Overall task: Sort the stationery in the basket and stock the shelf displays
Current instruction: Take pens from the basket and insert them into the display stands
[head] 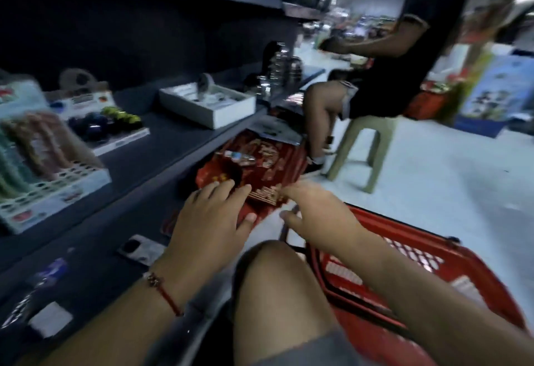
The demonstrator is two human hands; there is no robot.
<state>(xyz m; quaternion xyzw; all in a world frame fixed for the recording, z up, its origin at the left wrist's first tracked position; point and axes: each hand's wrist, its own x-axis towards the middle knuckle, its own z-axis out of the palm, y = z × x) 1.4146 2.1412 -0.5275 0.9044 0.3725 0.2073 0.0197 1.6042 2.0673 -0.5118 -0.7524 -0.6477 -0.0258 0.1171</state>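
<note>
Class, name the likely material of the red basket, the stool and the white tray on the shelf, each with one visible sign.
Red basket: moulded plastic, perforated walls.
Stool: beige plastic, seemingly one piece.
White tray: probably cardboard, thin matte walls; blurred.

Red basket on floor (tilted); red-gold packs beside shelf.

A tan plastic stool sits on the pale floor, someone in black sitting on it. Left of the stool, steel containers are stacked up. Way nearer the camera than the stool, a phone lies flat.
</note>
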